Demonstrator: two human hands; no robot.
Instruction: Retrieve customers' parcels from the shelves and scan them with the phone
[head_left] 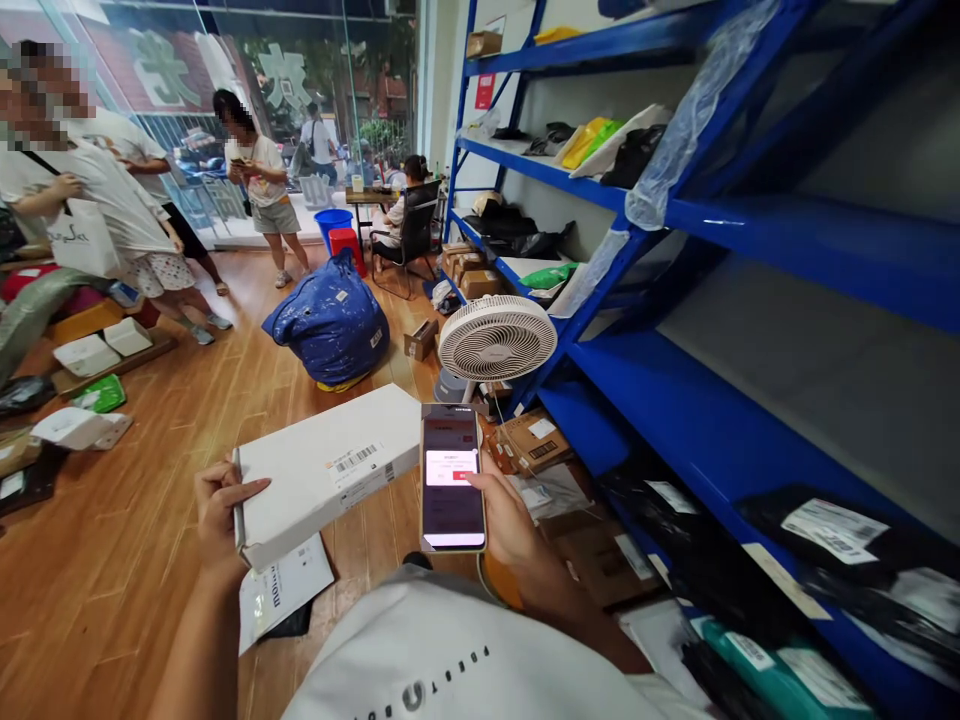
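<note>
My left hand (225,508) grips one end of a long white cardboard box (307,470), with a finger lying across its top. A printed barcode label (360,458) shows on that top face. In my right hand (504,515) a smartphone (453,500) is held upright, its lit screen turned toward me. My right thumb rests on the screen, over a red button in a white pop-up. The far end of the box comes close to the phone's left edge; I cannot tell whether they touch. Below the box, a white mailer bag (289,590) lies on the floor.
Blue shelving (750,390) with bagged parcels runs along my right. Ahead stand a white fan (497,340) and a stuffed blue sack (330,325). Cartons (532,440) sit by the shelf's foot. Several people stand at the left and back; parcels lie on the left floor.
</note>
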